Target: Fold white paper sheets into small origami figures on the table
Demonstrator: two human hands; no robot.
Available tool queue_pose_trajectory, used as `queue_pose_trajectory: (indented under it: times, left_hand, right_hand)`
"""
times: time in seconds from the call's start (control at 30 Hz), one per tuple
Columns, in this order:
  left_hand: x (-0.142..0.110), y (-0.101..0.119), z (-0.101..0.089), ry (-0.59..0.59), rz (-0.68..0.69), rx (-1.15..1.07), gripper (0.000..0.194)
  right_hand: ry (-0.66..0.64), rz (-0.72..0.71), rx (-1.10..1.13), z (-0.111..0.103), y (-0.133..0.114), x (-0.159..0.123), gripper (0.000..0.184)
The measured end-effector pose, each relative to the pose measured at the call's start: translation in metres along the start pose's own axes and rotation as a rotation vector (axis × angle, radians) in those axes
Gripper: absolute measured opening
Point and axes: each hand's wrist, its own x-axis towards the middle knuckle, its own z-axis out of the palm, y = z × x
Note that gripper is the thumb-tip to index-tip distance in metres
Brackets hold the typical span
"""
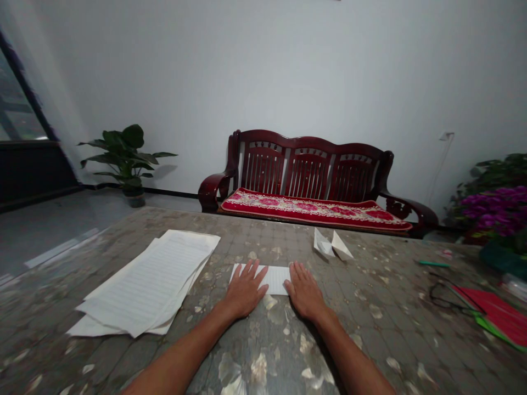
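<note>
A small white rectangular paper sheet (274, 278) was pressed flat on the tabletop (373, 323), at about 12 o'clock from the forearms, between the left bare hand (245, 289) and the right bare hand (303, 291). Both hands were laid palm down, with no grip taken. The fingers (252, 273) of each hand were spread apart and were not clamped on anything. The left fingers lay over the left part of the sheet, while the right fingertips were at or just over its right edge; the exact overlap could not be told. Light, even pressure through the spread fingers was judged best for keeping the sheet from sliding on the glossy mottled surface, with both hands kept level so that no stray crease was pressed in. A loose stack of white lined paper sheets (148, 280) was placed at about 9 o'clock from the small sheet, just beyond the left hand. A folded white paper piece (332, 245) lay near, at about 1 o'clock. Black-framed eyeglasses (447, 296) and a red folder (496, 312) were well apart, at about 3 o'clock. A dark red wooden bench with a red floral cushion (308, 175) stood beyond the tabletop, at about 12 o'clock.
</note>
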Motion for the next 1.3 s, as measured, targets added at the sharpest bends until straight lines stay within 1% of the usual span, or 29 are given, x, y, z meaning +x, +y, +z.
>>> queue_pose_trajectory:
  times: [0.23, 0.37, 0.47, 0.53, 0.57, 0.6, 0.67, 0.7, 0.73, 0.8, 0.87, 0.97, 1.0, 1.07, 1.1, 1.17, 1.2, 1.23, 1.3]
  left_hand:
    - [0.002, -0.027, 0.001, 0.053, -0.106, 0.070, 0.055]
    - [-0.001, -0.040, 0.002, 0.077, -0.179, 0.112, 0.055]
    - [-0.001, -0.042, 0.004, 0.136, -0.198, 0.154, 0.053]
    - [0.000, -0.040, 0.004, 0.183, -0.135, 0.158, 0.050]
    - [0.002, -0.037, 0.005, 0.184, -0.071, 0.134, 0.049]
    - [0.003, -0.034, 0.005, 0.162, 0.012, 0.090, 0.050]
    - [0.005, -0.024, 0.007, 0.072, 0.181, -0.027, 0.054]
    - [0.006, -0.018, 0.007, 0.025, 0.240, -0.077, 0.053]
    - [0.006, -0.012, 0.008, -0.005, 0.266, -0.103, 0.051]
    - [0.005, 0.000, 0.009, -0.017, 0.233, -0.085, 0.050]
    - [0.004, 0.010, 0.009, -0.018, 0.201, -0.042, 0.054]
    - [0.001, 0.017, 0.007, -0.020, 0.185, -0.005, 0.055]
    - [0.001, 0.018, 0.007, -0.018, 0.183, -0.001, 0.055]
    - [0.001, 0.017, 0.008, -0.011, 0.185, 0.000, 0.054]
    - [0.002, 0.016, 0.009, -0.008, 0.187, -0.003, 0.053]
    - [0.003, 0.015, 0.011, -0.016, 0.188, -0.013, 0.053]
    - [0.003, 0.014, 0.011, -0.025, 0.189, -0.019, 0.053]
    - [0.003, 0.013, 0.011, -0.037, 0.193, -0.024, 0.054]
    - [0.003, 0.012, 0.009, -0.051, 0.208, -0.025, 0.054]
  right_hand:
    - [-0.006, 0.077, -0.046, -0.005, 0.024, -0.013, 0.066]
    - [0.001, 0.110, -0.074, -0.005, 0.029, -0.019, 0.065]
    - [0.013, 0.129, -0.090, -0.005, 0.030, -0.021, 0.064]
    - [0.025, 0.126, -0.096, -0.004, 0.029, -0.021, 0.064]
    - [0.030, 0.125, -0.098, -0.004, 0.028, -0.021, 0.064]
    - [0.031, 0.126, -0.101, -0.003, 0.028, -0.020, 0.064]
    - [0.034, 0.130, -0.102, -0.001, 0.027, -0.020, 0.064]
    - [0.037, 0.130, -0.101, 0.000, 0.028, -0.020, 0.064]
    - [0.041, 0.129, -0.100, 0.000, 0.028, -0.020, 0.064]
    - [0.038, 0.124, -0.098, 0.000, 0.030, -0.019, 0.064]
    - [0.008, 0.133, -0.100, -0.004, 0.030, -0.017, 0.065]
    - [0.000, 0.201, -0.115, -0.014, 0.018, -0.014, 0.065]
    - [0.040, 0.210, -0.118, -0.017, 0.010, -0.012, 0.064]
    - [0.116, 0.079, -0.075, -0.021, -0.011, -0.008, 0.062]
    - [0.125, 0.005, -0.022, -0.020, -0.023, -0.006, 0.061]
    - [0.084, -0.145, 0.106, -0.015, -0.044, -0.002, 0.062]
    - [0.035, -0.184, 0.162, -0.011, -0.051, 0.001, 0.064]
    - [-0.002, -0.181, 0.195, -0.007, -0.055, 0.003, 0.064]
    - [-0.027, -0.164, 0.206, 0.000, -0.053, 0.006, 0.065]
